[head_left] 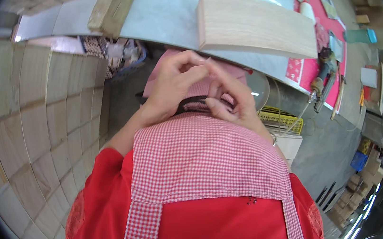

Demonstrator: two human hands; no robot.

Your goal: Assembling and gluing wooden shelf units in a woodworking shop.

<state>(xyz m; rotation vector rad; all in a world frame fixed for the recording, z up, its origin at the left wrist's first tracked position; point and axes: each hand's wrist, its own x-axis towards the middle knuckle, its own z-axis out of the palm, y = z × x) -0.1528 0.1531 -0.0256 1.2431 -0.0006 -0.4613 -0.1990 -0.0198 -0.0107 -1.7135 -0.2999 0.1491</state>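
Note:
My two hands meet in front of my waist, close to the near edge of the table [164,13]. On my left hand [170,86] the thumb and index finger are pinched together. The index finger of my right hand [239,97] reaches up to those fingertips, and its other fingers are curled. Something tiny and pale may sit where the fingertips meet, too small to name. Below the hands hangs a red-and-white checked apron [205,151], with a dark band [194,102] just behind them. A thick pale wooden board [256,23] lies on the table beyond my right hand.
Stacked wooden blocks [35,129] form a wall at my left. A wood beam [113,7] rests at the table's left. A power tool [322,72] lies on pink paper at the right, near a teal bottle [360,36]. Underneath are a yellow crate [280,120] and a blue basket [132,67].

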